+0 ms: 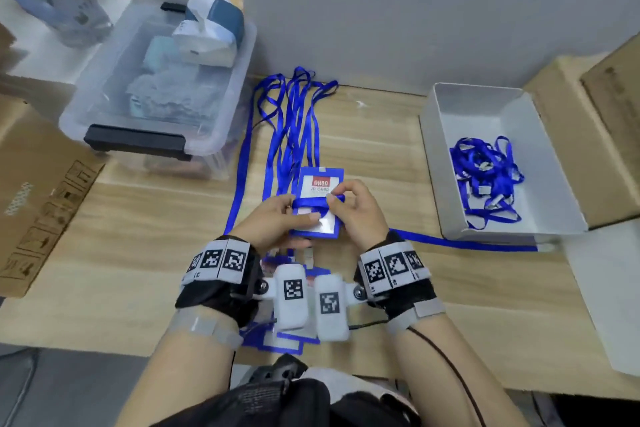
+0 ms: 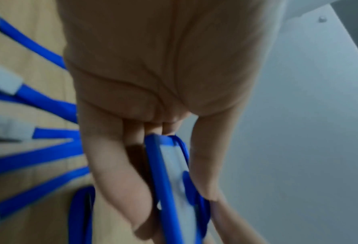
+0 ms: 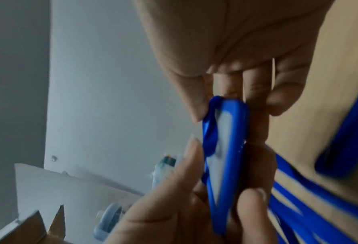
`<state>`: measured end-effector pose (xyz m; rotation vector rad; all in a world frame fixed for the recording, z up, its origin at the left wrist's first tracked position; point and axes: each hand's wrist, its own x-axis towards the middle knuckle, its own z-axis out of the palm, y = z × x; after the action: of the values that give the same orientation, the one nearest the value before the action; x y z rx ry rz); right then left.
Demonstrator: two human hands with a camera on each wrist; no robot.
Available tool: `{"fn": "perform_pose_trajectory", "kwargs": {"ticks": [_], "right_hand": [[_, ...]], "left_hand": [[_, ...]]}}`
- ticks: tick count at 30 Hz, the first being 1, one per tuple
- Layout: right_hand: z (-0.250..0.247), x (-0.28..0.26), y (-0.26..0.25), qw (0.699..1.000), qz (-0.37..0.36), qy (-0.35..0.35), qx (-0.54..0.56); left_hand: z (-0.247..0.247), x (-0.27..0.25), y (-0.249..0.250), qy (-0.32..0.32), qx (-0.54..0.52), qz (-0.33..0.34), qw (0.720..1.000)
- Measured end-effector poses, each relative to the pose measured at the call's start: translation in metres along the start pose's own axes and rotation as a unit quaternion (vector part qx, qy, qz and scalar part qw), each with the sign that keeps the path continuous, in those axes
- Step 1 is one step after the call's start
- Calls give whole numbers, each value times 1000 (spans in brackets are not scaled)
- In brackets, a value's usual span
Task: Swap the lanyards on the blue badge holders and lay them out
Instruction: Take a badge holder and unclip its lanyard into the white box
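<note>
Both hands above tabletop (image 1: 398,156), at centre. Left hand (image 1: 273,218) grips blue badge holder (image 1: 317,224), thumb on its clear front, fingers (image 2: 115,178) behind. Right hand (image 1: 360,210) pinches blue lanyard (image 1: 318,202) crossing holder's upper part. Second badge holder (image 1: 320,182) lies flat just beyond, its lanyards fanning toward wall. White box (image 1: 554,184) at right holds loose lanyards (image 1: 486,177).
</note>
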<state>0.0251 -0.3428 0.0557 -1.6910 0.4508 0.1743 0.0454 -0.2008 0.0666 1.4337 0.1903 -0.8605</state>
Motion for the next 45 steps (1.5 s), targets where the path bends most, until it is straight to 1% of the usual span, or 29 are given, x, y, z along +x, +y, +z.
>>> {"fn": "perform_pose_trajectory", "kwargs": {"ticks": [4,7,10,13,16,18,20,22,24,26,27,28,30,31,32,34,36,37,38,40,42,43,45], "right_hand": [[-47,-15,-2,999,-44,14,-20],[-67,-25,-2,997,-71,12,-29],[-84,-35,-6,996,-84,12,-33],[-96,-40,-8,995,-101,23,12],[-108,-42,-9,990,-95,45,90],[-115,-44,-10,986,-89,63,126],[-124,-45,-11,973,-89,96,188],[-132,-46,-13,949,-103,129,267],[-141,-47,-16,923,-124,152,331],[-151,-47,-18,904,-137,173,366],[-156,-47,-17,905,-135,179,362],[-159,-48,-16,915,-125,178,341],[-163,-49,-11,956,-82,156,235],[-164,-50,-6,974,-57,134,173],[-164,-50,-2,986,-34,109,125],[-161,-49,5,995,4,80,66],[-159,-48,12,996,23,86,-32],[-158,-48,15,991,26,93,-92],[-156,-49,15,987,28,97,-125],[-153,-52,12,989,22,93,-116],[-146,-54,4,995,-16,78,-67],[-140,-54,0,996,-40,63,-45],[-129,-55,-5,996,-83,11,-25]], "left_hand": [[37,3,6,16,69,32,997],[56,5,11,38,109,52,992],[70,7,14,51,181,86,978],[82,8,18,60,215,122,967],[91,8,21,58,207,148,965],[93,8,23,44,207,151,966],[94,8,23,18,229,154,961],[92,9,21,17,285,159,945],[89,10,20,47,334,171,926],[83,11,18,88,333,184,920],[80,10,18,108,324,192,920],[76,10,18,123,311,200,921],[72,6,19,124,276,210,930],[71,4,21,114,254,214,936],[70,0,22,98,231,215,944],[72,-6,24,65,194,217,954],[73,-9,24,39,189,223,955],[74,-9,24,29,192,228,954],[74,-10,23,24,199,232,952],[75,-10,22,13,219,234,947],[77,-9,20,-3,252,236,939],[79,-9,19,-9,260,238,936],[84,-10,18,-14,259,248,933]]}}
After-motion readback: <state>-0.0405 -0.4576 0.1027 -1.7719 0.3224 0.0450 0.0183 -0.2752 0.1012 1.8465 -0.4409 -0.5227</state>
